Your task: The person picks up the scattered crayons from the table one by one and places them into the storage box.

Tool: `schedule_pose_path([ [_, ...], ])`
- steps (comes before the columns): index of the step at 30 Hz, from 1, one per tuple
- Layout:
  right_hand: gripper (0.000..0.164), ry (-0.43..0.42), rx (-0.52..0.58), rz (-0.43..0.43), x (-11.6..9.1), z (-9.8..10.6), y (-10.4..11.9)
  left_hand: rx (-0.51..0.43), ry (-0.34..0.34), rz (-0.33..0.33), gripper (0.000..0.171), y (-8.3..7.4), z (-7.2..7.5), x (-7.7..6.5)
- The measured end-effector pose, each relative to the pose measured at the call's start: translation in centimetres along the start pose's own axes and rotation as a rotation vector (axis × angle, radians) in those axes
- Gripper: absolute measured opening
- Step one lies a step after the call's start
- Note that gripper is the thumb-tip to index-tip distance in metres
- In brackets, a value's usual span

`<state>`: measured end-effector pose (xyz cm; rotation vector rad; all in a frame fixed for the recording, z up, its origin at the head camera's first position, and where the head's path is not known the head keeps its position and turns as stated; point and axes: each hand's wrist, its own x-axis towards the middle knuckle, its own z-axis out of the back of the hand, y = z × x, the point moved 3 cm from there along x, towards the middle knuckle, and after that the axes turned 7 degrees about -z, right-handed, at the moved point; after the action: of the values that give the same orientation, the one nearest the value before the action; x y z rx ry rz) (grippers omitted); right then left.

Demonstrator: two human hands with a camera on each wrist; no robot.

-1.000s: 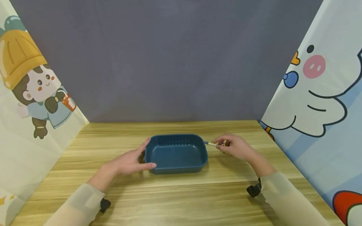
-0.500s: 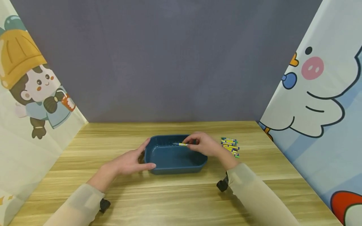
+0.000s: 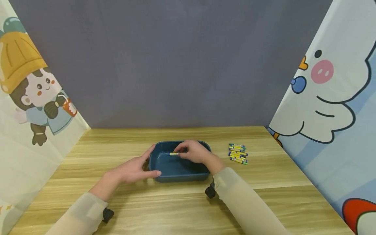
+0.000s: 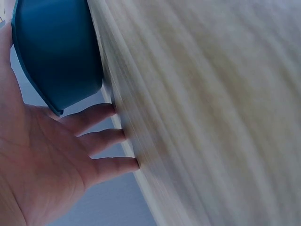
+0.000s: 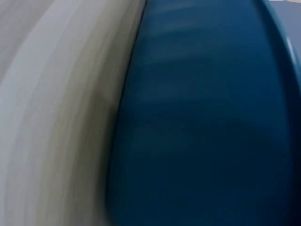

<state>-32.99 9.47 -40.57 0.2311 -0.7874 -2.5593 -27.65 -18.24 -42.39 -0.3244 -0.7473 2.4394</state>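
Observation:
A dark blue rectangular tray stands on the table. My left hand touches its left end, thumb along the front rim and index finger toward the back corner. In the left wrist view the other fingers of the left hand are spread and fairly straight, with tips at the wood beside the tray. My right hand is over the tray and pinches a crayon with a yellow and blue wrapper. The right wrist view shows only the outer wall of the tray; hand and crayon are hidden there.
Several crayons in yellow and blue wrappers lie side by side on the wooden table, right of the tray. A grey panel rises behind, and printed cartoon panels flank both sides.
My right hand has carried the crayon leftward from the right of the tray to inside it, uncovering the crayons on the table. The left hand has stayed at the tray's left end.

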Motion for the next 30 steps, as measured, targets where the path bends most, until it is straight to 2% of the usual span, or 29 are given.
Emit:
schedule_pose_path([
  [13,0.020,0.044,-0.076,-0.002,2.0,-1.8,1.9,-0.023,0.014,0.006,0.117,-0.1,-0.2,-0.1],
  [21,0.022,0.019,-0.264,-0.024,2.0,-3.0,2.0,-0.027,0.018,0.028,0.118,-0.1,-0.2,-0.1],
  [30,0.022,-0.056,-0.408,0.025,2.0,-3.7,2.4,-0.011,0.008,0.025,0.118,-0.1,-0.1,-0.1],
])
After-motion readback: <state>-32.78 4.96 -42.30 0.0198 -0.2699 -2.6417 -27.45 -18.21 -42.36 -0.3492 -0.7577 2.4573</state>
